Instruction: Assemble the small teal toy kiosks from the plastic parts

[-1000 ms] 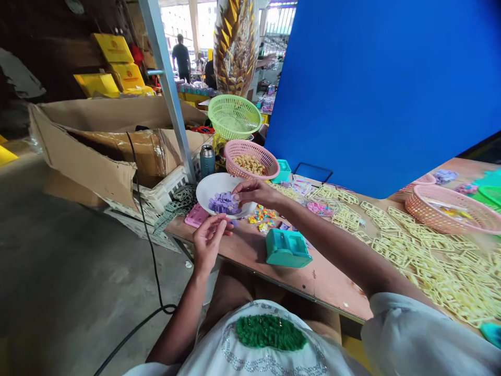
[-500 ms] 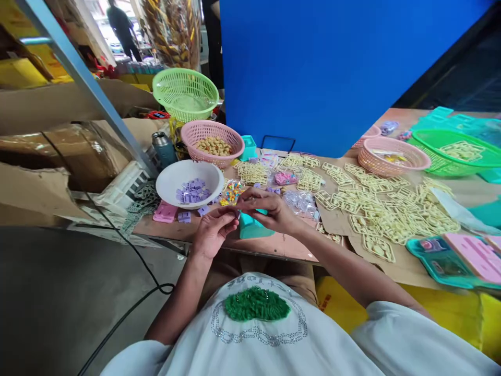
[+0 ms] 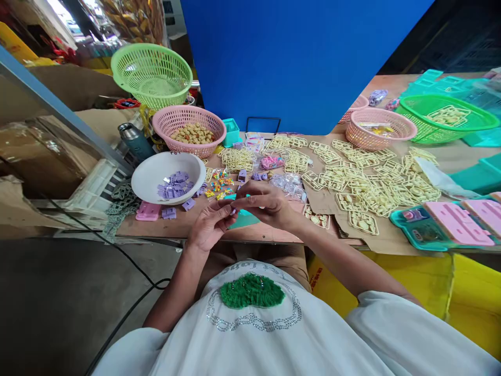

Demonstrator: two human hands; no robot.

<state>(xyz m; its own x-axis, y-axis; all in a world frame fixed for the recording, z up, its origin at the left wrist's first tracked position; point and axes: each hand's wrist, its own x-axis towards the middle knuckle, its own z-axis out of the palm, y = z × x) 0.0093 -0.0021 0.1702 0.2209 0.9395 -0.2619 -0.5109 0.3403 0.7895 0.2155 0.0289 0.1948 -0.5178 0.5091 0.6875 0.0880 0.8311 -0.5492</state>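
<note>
My left hand [image 3: 210,225] is closed in a pinch on a small purple plastic piece [image 3: 234,211], mostly hidden by the fingers. Against it press the fingertips of my right hand [image 3: 268,204], also closed, with the thumb and index finger at the piece. Under both hands a teal plastic box [image 3: 245,219] sits at the table's front edge. Left of them a white bowl [image 3: 136,180] holds purple plastic parts [image 3: 176,185], and a few more lie beside it. Small yellow, orange and blue pieces [image 3: 219,185] are heaped just beyond my fingers.
Cream plastic frames [image 3: 364,183] cover the table's right side. A pink basket [image 3: 160,122] with tan pieces, a green basket [image 3: 152,73] and a flask [image 3: 136,143] stand at the left. A blue panel [image 3: 297,62] rises behind. Teal-and-pink cases [image 3: 454,222] lie at right.
The camera view has tilted down and turned slightly right, so the table things appear shifted up and left. Both hands stay together at the small purple piece, fingers slightly re-set.
</note>
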